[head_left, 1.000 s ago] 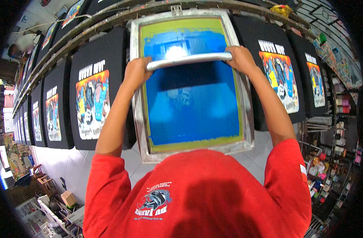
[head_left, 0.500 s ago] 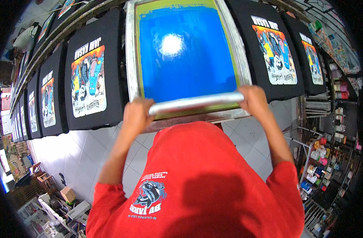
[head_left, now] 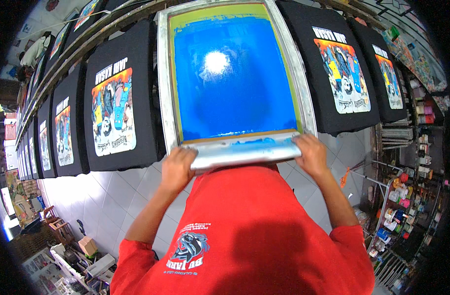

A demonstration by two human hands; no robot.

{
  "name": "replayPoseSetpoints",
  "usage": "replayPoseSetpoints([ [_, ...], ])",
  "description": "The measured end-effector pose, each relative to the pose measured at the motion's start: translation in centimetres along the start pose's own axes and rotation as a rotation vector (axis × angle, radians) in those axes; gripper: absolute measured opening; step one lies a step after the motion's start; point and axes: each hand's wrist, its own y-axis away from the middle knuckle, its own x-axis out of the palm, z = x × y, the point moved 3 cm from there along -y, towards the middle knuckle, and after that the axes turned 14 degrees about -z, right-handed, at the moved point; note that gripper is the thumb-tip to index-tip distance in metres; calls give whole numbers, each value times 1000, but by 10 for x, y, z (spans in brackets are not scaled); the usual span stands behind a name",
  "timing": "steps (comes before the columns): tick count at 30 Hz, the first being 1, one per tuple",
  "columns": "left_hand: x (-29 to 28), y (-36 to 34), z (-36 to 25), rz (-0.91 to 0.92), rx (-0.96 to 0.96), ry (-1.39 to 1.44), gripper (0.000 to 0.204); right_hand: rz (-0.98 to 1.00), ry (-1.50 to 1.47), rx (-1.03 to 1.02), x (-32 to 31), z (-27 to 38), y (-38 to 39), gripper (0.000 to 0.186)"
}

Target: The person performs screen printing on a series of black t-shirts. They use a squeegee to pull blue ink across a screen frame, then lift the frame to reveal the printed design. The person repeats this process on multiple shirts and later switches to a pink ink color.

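A metal squeegee (head_left: 220,156), with blue ink smeared on its upper face, lies across the near end of a screen printing frame (head_left: 162,73). At its left end my left hand (head_left: 178,168) is closed round it, and at its right end my right hand (head_left: 312,156) grips it the same way. Glossy blue ink (head_left: 234,98) covers most of the mesh, with a yellow-green border showing at the far end and along the sides. The squeegee hides the frame's near bar.
Black shirts with colourful prints lie in a row on both sides, one shirt (head_left: 146,98) close on the left and another (head_left: 303,59) on the right. A long rail (head_left: 77,46) runs behind the left ones. Shelves with pots (head_left: 397,211) stand at the right, above a tiled floor (head_left: 97,196).
Both hands have drawn the squeegee nearer to my body, to the frame's near end. It has tilted, so its blue-smeared face now shows. The whole view has shifted slightly.
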Motion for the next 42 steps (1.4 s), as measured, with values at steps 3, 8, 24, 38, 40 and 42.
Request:
replayPoseSetpoints([
  [3,21,11,2,-170,69,-81,28,-134,5,-14,17,-3,3,33],
  [8,32,-38,32,-198,123,-127,26,-94,70,-72,38,-27,-47,34],
  [24,61,-290,181,-91,21,-229,40,31,143,-133,114,-145,-325,32],
  [38,-30,-60,12,63,-31,33,38,143,0,56,-28,-10,-73,29],
  [40,-24,-24,-4,87,-20,62,35,177,11,81,-20,-5,-16,41],
  [42,-9,4,-7,70,8,41,33,143,-6,79,-14,4,3,42],
])
